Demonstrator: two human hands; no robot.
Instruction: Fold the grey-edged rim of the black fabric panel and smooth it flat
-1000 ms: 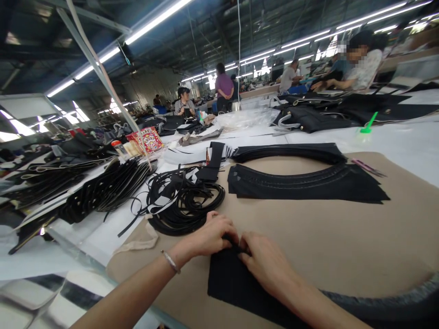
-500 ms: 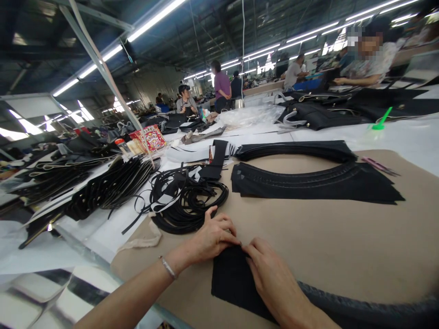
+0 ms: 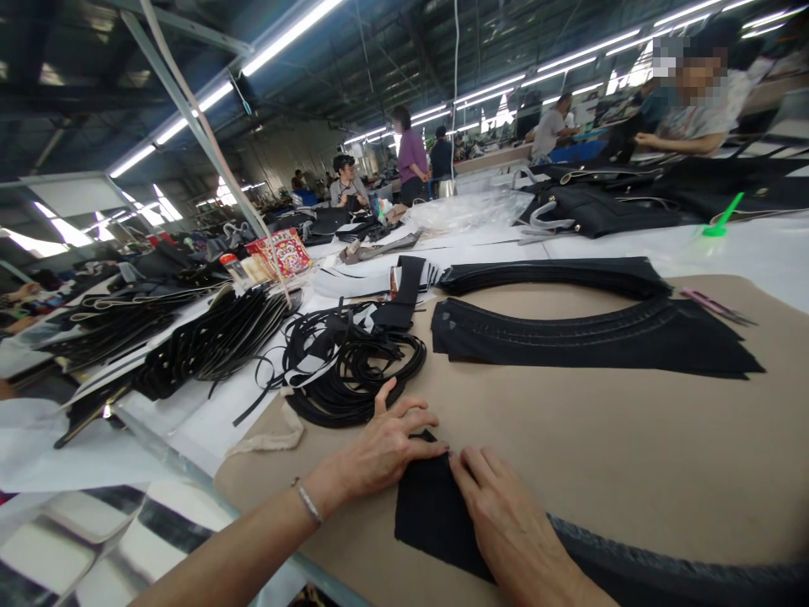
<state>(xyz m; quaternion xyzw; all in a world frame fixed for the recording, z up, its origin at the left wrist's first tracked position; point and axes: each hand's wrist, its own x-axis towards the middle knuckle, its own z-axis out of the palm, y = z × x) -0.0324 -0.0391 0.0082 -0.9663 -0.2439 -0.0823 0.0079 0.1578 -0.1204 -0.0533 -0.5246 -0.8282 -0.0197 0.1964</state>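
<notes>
A curved black fabric piece (image 3: 436, 514) lies along the near side of the brown work mat, its wide end toward me. My left hand (image 3: 392, 443) rests over the top edge of that end; its thumb presses on the fabric while the other fingers are spread and raised. A small dark corner shows between thumb and fingers. Close beside the thumb, my right hand (image 3: 506, 502) has its thumb and fingertips pressed together at the same edge. The right hand and forearm cover the middle of the piece.
Behind my left hand lies a coil of black strips (image 3: 354, 379). Stacked curved black pieces (image 3: 587, 333) sit across the brown mat (image 3: 607, 438), with pink-handled snips (image 3: 714, 303) beside them. Black panels (image 3: 215, 337) fan out at left. A co-worker (image 3: 701, 110) sits at back right.
The fingers of my left hand have lifted apart from its thumb, baring a corner of fabric. My right hand stays at the edge. The whole view has shifted slightly.
</notes>
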